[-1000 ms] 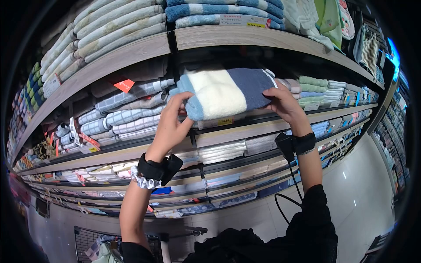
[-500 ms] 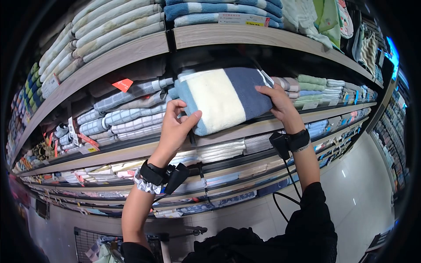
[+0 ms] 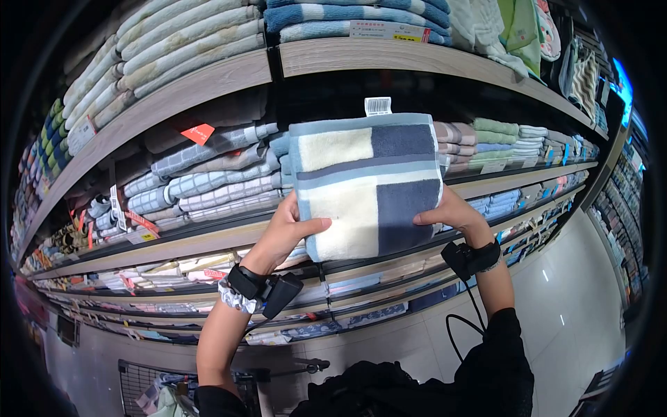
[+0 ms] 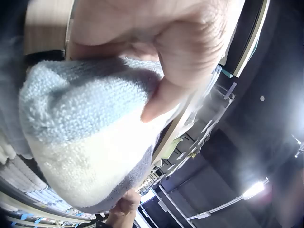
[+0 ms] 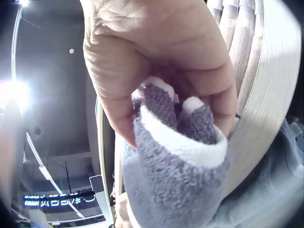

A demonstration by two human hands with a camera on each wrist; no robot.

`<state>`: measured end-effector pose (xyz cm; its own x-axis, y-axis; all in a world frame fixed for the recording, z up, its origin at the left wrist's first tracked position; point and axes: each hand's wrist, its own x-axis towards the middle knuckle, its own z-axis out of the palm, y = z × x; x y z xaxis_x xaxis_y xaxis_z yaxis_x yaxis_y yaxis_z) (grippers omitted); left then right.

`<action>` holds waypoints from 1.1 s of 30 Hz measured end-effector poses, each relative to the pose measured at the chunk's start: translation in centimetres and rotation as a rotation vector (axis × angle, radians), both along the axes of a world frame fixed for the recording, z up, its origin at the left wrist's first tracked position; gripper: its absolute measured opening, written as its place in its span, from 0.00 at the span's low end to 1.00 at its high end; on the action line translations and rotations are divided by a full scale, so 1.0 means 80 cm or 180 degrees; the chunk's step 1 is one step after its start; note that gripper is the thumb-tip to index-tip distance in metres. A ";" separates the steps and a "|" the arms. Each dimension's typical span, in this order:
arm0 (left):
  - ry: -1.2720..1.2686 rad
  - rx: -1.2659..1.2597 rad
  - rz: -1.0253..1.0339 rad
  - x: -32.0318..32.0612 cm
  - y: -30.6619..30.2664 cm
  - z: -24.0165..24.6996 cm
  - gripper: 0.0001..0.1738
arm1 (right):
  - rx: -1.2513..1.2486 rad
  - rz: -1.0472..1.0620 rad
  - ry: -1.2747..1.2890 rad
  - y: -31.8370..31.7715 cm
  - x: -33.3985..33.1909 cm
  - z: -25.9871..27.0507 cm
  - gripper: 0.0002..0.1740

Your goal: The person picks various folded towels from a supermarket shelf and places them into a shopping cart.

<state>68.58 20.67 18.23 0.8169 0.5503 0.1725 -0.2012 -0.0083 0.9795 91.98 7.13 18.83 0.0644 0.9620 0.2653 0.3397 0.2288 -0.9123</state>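
Note:
Both hands hold up a folded towel (image 3: 347,201) with cream, navy and light blue blocks, in front of the shelf. A white barcode tag (image 3: 378,105) sticks up from its top edge. My left hand (image 3: 283,231) grips the light blue left side, thumb across the front and fingers behind. At the right side, my right hand (image 3: 455,210) pinches the navy part, its thumb on the front. In the right wrist view the folded layers of the towel (image 5: 180,175) show white edging between thumb and fingers. The left wrist view shows the light blue border of the towel (image 4: 90,104) under the thumb.
Stacked checked towels (image 3: 222,184) lie on the shelf to the left, and striped and green towels (image 3: 495,135) to the right. A wooden shelf edge (image 3: 389,57) runs above. Below stands a shopping cart (image 3: 132,379) with cloth items in it.
The towel has come out from the shelf, lower and tilted up, so its full patterned face and barcode tag now show. Both hands moved down with it, thumbs now on the front.

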 end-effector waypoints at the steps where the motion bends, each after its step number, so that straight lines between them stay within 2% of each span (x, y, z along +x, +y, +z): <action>1: 0.0002 -0.0001 -0.0004 -0.001 0.000 -0.002 0.30 | -0.0001 -0.0004 0.0002 -0.003 -0.002 0.000 0.32; 4: 0.0007 0.0191 -0.0017 -0.007 0.000 -0.007 0.28 | -0.0283 -0.0578 -0.0357 -0.019 -0.018 0.008 0.29; 5: 0.0046 0.0557 0.0072 -0.011 -0.003 -0.004 0.26 | -0.0285 -0.0581 -0.0355 -0.020 -0.013 -0.001 0.29; 6: 0.0090 0.0918 0.0154 -0.014 -0.005 -0.004 0.24 | 0.0156 -0.0531 -0.1387 -0.022 -0.011 -0.008 0.30; 7: 0.0097 0.0911 0.0144 -0.017 -0.002 -0.007 0.24 | 0.0603 -0.0466 -0.2417 -0.024 -0.011 -0.013 0.30; 8: -0.0106 0.0757 -0.0007 -0.020 0.003 -0.013 0.23 | -0.0132 -0.0537 -0.2203 -0.035 -0.013 -0.014 0.19; 9: -0.0309 0.0601 -0.0157 -0.021 0.003 -0.013 0.23 | -0.0143 -0.0542 -0.2195 -0.030 -0.016 -0.015 0.19; 11: -0.0904 0.2235 -0.0282 -0.014 0.003 -0.004 0.22 | 0.1321 -0.0118 -0.1540 -0.011 -0.012 -0.023 0.11; 12: -0.0884 0.2444 -0.0195 -0.016 0.000 -0.001 0.21 | 0.0899 -0.0099 -0.1802 -0.001 -0.007 -0.024 0.09; 13: -0.0870 0.2662 -0.0104 -0.018 -0.002 0.001 0.19 | 0.0890 -0.0103 -0.1796 -0.001 -0.007 -0.025 0.09; 15: -0.0756 0.2647 -0.0021 -0.022 0.000 0.000 0.18 | 0.1429 0.0059 -0.1116 0.000 -0.016 -0.020 0.08; 17: -0.0800 0.2861 0.0226 -0.026 -0.002 0.000 0.18 | 0.1480 0.0094 -0.1044 0.005 -0.014 -0.020 0.09; 19: -0.0792 0.2877 0.0263 -0.030 -0.004 -0.003 0.16 | 0.1864 0.0124 -0.1066 0.004 -0.020 -0.016 0.08; 22: -0.0740 0.2950 0.0417 -0.038 -0.006 -0.004 0.15 | 0.2034 -0.0004 -0.1137 0.005 -0.028 -0.015 0.08; 25: -0.0633 0.2938 0.0656 -0.042 -0.009 -0.003 0.18 | 0.2248 0.0107 -0.0905 0.015 -0.031 -0.015 0.08; 27: -0.0731 0.2724 0.0749 -0.038 -0.002 -0.006 0.24 | 0.2243 0.0007 -0.0749 0.018 -0.033 -0.014 0.08; 28: -0.0609 0.2483 0.0775 -0.037 0.000 -0.009 0.29 | 0.2337 0.0158 -0.0708 0.021 -0.033 -0.014 0.10; 29: -0.0609 0.2483 0.0775 -0.037 -0.001 -0.009 0.29 | 0.2337 0.0157 -0.0708 0.024 -0.030 -0.023 0.10; 31: -0.0887 0.1598 0.0368 -0.038 -0.011 -0.007 0.33 | 0.1253 0.0354 0.0927 0.031 -0.022 -0.055 0.16; 32: -0.0706 0.1323 0.0349 -0.041 -0.012 -0.008 0.34 | 0.1418 -0.0229 -0.1062 0.030 -0.017 -0.063 0.23; 33: -0.0908 0.1076 0.0148 -0.044 -0.011 -0.012 0.32 | 0.1469 -0.0200 -0.1552 0.026 -0.020 -0.065 0.28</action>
<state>65.05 19.79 17.25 0.6861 0.4593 0.5642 -0.4550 -0.3342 0.8254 90.40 9.23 13.66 -0.1147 0.7415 0.6611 0.7134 0.5246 -0.4646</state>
